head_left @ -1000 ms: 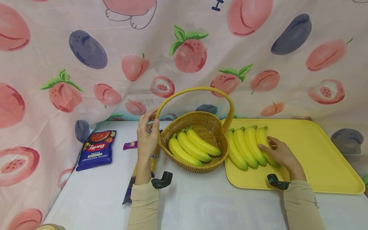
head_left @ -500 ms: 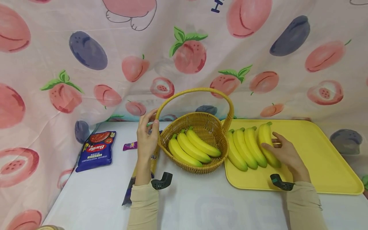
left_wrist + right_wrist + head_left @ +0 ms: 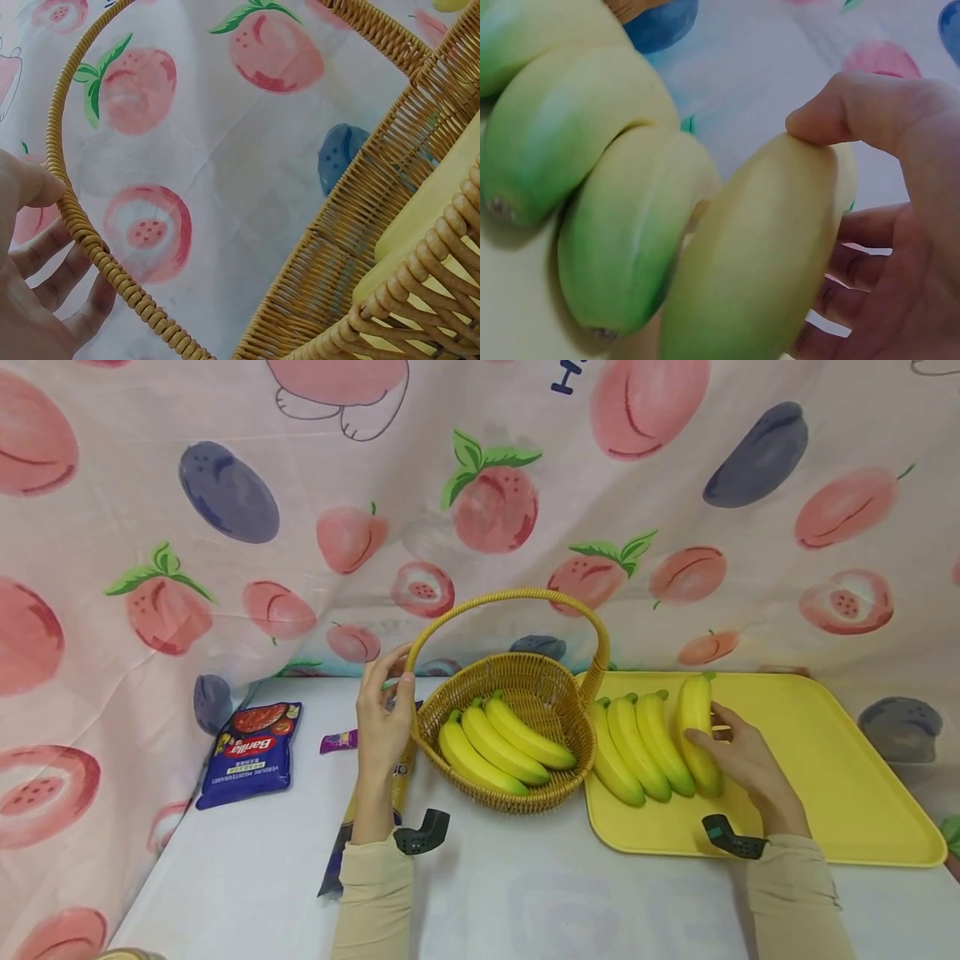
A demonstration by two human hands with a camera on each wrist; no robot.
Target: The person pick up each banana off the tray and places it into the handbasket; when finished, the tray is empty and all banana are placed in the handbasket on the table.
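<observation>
In the head view a wicker basket (image 3: pixel 551 697) with an arched handle (image 3: pixel 510 597) holds 3 yellow bananas (image 3: pixel 504 747). My left hand (image 3: pixel 384 718) grips the handle low on its left side; the left wrist view has the thumb and fingers (image 3: pixel 64 281) around it. Over at the yellow tray (image 3: pixel 832 768), my right hand (image 3: pixel 750 764) pinches a banana (image 3: pixel 694 714) between thumb and fingers. That banana (image 3: pixel 746 262) appears raised at its stem end, beside a row of 3 more bananas (image 3: pixel 648 747) on the tray. Its underside is hidden.
A blue Barilla pouch (image 3: pixel 251 756) lies on the white table at left. A small purple packet (image 3: pixel 339 741) and a long yellow-and-purple package (image 3: pixel 405 777) lie near the left forearm, partly covered. A fruit-print curtain (image 3: pixel 360 468) hangs behind. Part of a lid (image 3: pixel 129 954) shows bottom left.
My right hand has taken hold of the rightmost tray banana and lifted its stem end, tilting it away from the others. My left hand and the basket have stayed put.
</observation>
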